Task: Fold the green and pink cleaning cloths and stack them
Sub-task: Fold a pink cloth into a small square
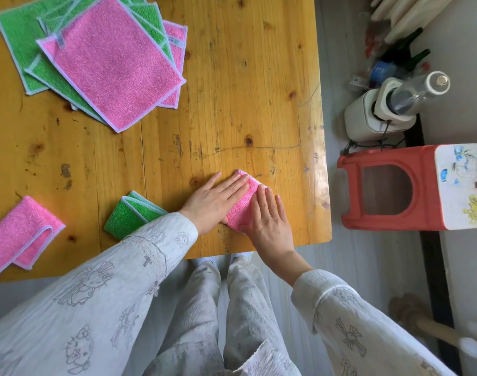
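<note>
While both hands are pressing flat, a folded pink cloth (244, 202) is lying near the wooden surface's (232, 104) front edge.
Left hand (214, 203) and right hand (268, 222) are resting on it with straight fingers, neither grip curling round anything.

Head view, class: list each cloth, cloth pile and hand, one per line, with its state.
Pink cloth: folded small, pressed flat under both hands.
Green cloth: folded, lying alone.
Second pink cloth: loosely folded, near table edge.
Cloth pile: unfolded, fanned.
Left hand: flat, pressing.
Right hand: flat, pressing.
</note>
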Demonstrator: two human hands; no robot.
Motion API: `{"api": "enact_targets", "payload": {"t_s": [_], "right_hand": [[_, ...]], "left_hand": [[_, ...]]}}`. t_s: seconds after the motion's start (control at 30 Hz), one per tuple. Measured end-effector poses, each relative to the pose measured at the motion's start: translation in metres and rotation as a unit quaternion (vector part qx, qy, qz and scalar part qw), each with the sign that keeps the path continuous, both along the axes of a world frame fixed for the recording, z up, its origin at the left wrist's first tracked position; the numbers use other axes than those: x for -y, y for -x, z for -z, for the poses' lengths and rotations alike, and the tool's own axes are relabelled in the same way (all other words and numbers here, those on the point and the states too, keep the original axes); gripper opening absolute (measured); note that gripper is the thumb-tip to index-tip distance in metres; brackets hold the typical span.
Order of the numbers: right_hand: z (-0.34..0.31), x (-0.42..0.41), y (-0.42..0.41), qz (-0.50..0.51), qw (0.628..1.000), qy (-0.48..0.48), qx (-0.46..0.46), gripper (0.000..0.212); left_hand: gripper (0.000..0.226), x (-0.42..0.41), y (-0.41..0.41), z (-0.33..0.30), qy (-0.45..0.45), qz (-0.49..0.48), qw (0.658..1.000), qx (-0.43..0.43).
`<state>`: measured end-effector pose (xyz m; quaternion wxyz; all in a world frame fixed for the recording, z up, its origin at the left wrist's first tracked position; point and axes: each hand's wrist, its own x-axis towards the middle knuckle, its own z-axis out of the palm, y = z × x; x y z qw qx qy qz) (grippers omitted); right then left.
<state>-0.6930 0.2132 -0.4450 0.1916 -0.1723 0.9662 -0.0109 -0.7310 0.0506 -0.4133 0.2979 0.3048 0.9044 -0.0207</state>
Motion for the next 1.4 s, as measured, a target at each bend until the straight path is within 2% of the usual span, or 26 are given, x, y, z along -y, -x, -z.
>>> {"api": "enact_targets", "payload": {"t_s": [0.17,0.27,0.4,0.5,0.7,0.83,1.03,1.17,1.3,1.4], "right_hand": [[-0.019,0.001,0.0,0.033,0.997,0.046,0.053,0.08],[-0.037,-0.005,0.002,0.031,0.991,0.06,0.117,0.069],[-0.065,-0.005,0.007,0.044,0.99,0.077,0.109,0.056],[-0.092,-0.005,0.012,0.104,0.981,0.128,0.098,0.051],[-0.165,-0.026,0.006,0.227,0.937,0.261,0.049,0.043],[-0.199,-0.059,-0.004,0.266,0.912,0.309,0.053,0.038],[-0.217,-0.123,0.001,0.262,0.905,0.327,0.068,0.035],[-0.229,-0.188,0.018,0.218,0.919,0.326,0.051,0.036],[-0.242,-0.253,0.038,0.158,0.937,0.308,0.042,0.035],[-0.253,-0.29,0.051,0.131,0.944,0.301,0.035,0.034]], "left_hand": [[0.086,-0.004,-0.005,0.001,-0.011,-0.057,0.998,0.033],[0.076,-0.012,-0.014,-0.011,-0.047,-0.122,0.99,0.057],[0.062,-0.008,-0.022,-0.037,-0.123,-0.207,0.968,0.074],[0.058,0.001,-0.024,-0.06,-0.158,-0.25,0.952,0.075],[0.044,-0.001,-0.026,-0.119,-0.274,-0.319,0.905,0.064],[0.037,-0.023,-0.033,-0.144,-0.31,-0.347,0.884,0.041],[0.033,-0.083,-0.038,-0.166,-0.316,-0.373,0.872,0.015],[0.031,-0.149,-0.026,-0.174,-0.322,-0.383,0.865,-0.033],[0.03,-0.223,-0.02,-0.179,-0.365,-0.431,0.822,-0.074],[0.03,-0.263,-0.022,-0.177,-0.386,-0.462,0.795,-0.07]]}}
